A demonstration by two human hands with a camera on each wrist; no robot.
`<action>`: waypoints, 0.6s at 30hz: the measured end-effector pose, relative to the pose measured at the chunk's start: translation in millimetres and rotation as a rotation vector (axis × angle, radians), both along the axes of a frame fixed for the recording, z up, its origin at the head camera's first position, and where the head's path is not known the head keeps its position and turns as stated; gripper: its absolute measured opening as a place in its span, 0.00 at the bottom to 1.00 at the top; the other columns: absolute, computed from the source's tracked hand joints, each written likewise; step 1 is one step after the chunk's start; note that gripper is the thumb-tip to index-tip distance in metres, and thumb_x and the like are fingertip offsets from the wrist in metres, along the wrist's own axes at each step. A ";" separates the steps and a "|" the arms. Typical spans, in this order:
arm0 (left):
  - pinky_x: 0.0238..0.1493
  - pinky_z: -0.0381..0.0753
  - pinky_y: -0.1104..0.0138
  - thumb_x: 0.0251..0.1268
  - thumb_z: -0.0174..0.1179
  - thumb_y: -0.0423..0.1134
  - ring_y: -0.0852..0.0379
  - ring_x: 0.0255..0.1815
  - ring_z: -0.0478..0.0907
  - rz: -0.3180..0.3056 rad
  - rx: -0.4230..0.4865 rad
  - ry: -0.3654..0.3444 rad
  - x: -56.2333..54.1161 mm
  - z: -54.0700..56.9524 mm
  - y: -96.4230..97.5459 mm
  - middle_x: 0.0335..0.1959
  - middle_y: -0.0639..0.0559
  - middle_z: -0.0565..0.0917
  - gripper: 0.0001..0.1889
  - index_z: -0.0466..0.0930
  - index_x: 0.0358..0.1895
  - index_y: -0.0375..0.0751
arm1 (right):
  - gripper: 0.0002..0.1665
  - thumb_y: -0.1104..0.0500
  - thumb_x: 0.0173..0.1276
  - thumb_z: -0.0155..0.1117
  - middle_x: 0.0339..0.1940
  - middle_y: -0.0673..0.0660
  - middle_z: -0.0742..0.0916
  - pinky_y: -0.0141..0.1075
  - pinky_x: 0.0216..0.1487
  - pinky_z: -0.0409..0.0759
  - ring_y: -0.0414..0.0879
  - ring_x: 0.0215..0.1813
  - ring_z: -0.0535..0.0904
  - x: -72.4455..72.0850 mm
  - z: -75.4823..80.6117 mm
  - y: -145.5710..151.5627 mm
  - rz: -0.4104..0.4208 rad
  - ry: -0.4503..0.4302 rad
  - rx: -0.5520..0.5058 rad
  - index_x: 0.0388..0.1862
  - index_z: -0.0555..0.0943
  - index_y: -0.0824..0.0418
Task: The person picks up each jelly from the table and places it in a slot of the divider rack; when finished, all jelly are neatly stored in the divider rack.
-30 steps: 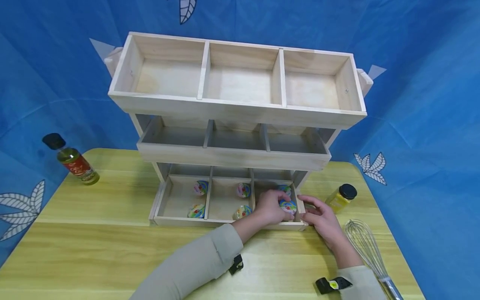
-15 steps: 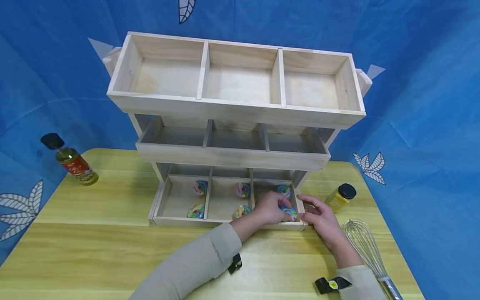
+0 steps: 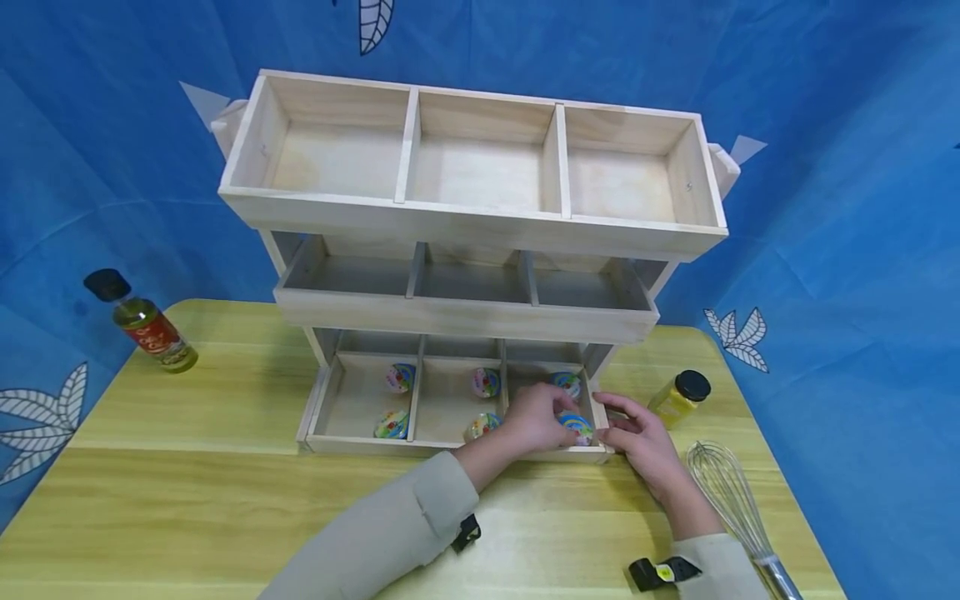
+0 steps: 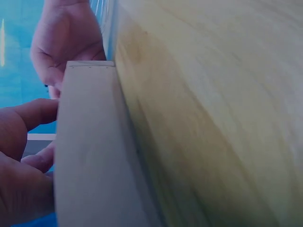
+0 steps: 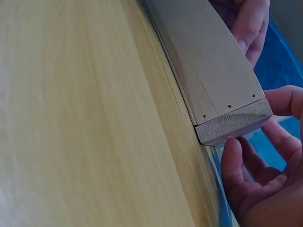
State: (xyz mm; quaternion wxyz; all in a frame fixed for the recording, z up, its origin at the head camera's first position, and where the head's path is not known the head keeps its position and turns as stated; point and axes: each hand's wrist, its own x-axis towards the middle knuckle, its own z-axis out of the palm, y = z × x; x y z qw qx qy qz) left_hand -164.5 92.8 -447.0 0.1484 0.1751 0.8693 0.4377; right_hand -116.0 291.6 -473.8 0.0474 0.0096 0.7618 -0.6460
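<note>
In the head view my left hand point(image 3: 538, 418) reaches into the right compartment of the bottom wooden tray point(image 3: 450, 447). Thumb and forefinger curl round a small jelly cup point(image 3: 576, 427) with a colourful lid, near the front wall. Behind it sits another jelly cup point(image 3: 567, 383). My right hand point(image 3: 651, 446) touches the tray's right end, its relaxed fingers point(image 5: 232, 158) lying around the outer corner in the right wrist view. From the left wrist, the tray's front board point(image 4: 92, 151) hides my left fingertips and the cup.
Two jelly cups each lie in the left and middle compartments. Two more wooden tiers point(image 3: 480, 218) rise above the bottom tray. A yellow jar point(image 3: 678, 398) and a whisk point(image 3: 731, 492) lie to the right; an oil bottle point(image 3: 150, 329) stands far left.
My left hand has lowered the jelly cup slightly toward the front of the right compartment, and the cup behind it shows more. My right hand stays at the tray's end.
</note>
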 end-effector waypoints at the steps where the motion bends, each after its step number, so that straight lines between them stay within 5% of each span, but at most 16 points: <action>1: 0.44 0.79 0.68 0.42 0.80 0.37 0.58 0.42 0.78 -0.005 -0.002 0.019 1.2 1.9 -2.5 0.41 0.54 0.84 0.21 0.86 0.44 0.44 | 0.32 0.71 0.63 0.65 0.68 0.67 0.72 0.34 0.46 0.82 0.52 0.55 0.79 -0.1 0.0 0.0 -0.001 0.002 0.000 0.68 0.72 0.69; 5: 0.48 0.79 0.67 0.46 0.79 0.38 0.53 0.47 0.80 -0.043 0.029 0.098 7.6 8.7 -15.3 0.47 0.50 0.85 0.25 0.84 0.51 0.40 | 0.32 0.71 0.63 0.66 0.66 0.65 0.74 0.34 0.45 0.82 0.50 0.54 0.79 -0.1 0.4 -0.3 -0.030 0.011 0.044 0.67 0.73 0.67; 12: 0.53 0.80 0.66 0.57 0.74 0.41 0.50 0.55 0.79 -0.071 0.239 0.155 33.7 21.4 -48.4 0.59 0.50 0.80 0.31 0.76 0.65 0.43 | 0.34 0.71 0.61 0.69 0.67 0.58 0.75 0.31 0.53 0.79 0.56 0.64 0.70 10.1 10.1 -12.4 -0.205 0.126 0.223 0.68 0.75 0.61; 18: 0.63 0.72 0.47 0.59 0.69 0.57 0.47 0.72 0.62 -0.115 0.070 0.360 58.8 31.1 -89.8 0.77 0.51 0.58 0.49 0.51 0.80 0.53 | 0.38 0.74 0.65 0.66 0.74 0.54 0.68 0.44 0.71 0.66 0.51 0.73 0.61 27.8 32.6 -46.1 -0.271 0.333 0.094 0.73 0.69 0.62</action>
